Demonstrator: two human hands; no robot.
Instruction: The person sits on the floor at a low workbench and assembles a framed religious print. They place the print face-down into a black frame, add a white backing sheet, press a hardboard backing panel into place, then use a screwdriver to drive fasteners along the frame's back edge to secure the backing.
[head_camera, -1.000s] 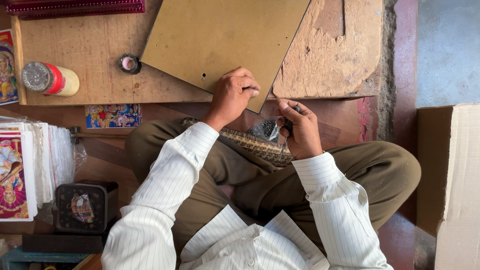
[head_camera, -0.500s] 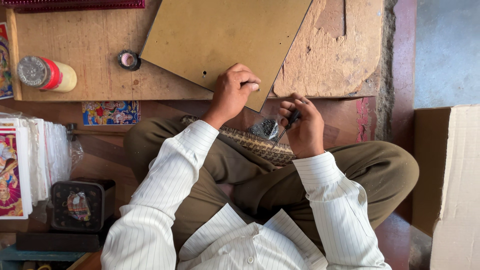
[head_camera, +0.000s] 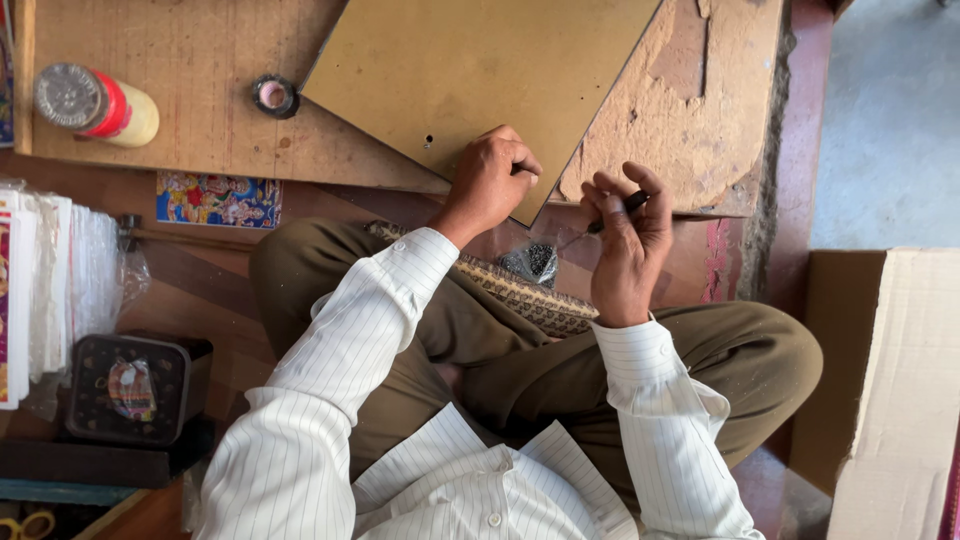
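I sit cross-legged at a low wooden work board (head_camera: 180, 130). A tan hardboard sheet (head_camera: 480, 70) lies tilted on it, with a small hole near its lower edge. My left hand (head_camera: 490, 185) grips the sheet's near corner, fingers curled over the edge. My right hand (head_camera: 625, 245) is raised beside that corner and holds a thin dark tool (head_camera: 615, 212) between thumb and fingers. A small clear bag of dark small parts (head_camera: 530, 262) rests on a patterned frame strip (head_camera: 500, 285) lying across my lap.
A glue bottle with a red band (head_camera: 95, 103) and a small round roll (head_camera: 273, 95) sit on the board at left. Stacked prints (head_camera: 40, 280), a colourful picture card (head_camera: 218, 200) and a dark framed item (head_camera: 135, 390) lie left. A cardboard box (head_camera: 890, 390) stands right.
My right hand has lifted from the bag on my lap toward the sheet's corner with the dark tool. My left hand has stayed on the sheet.
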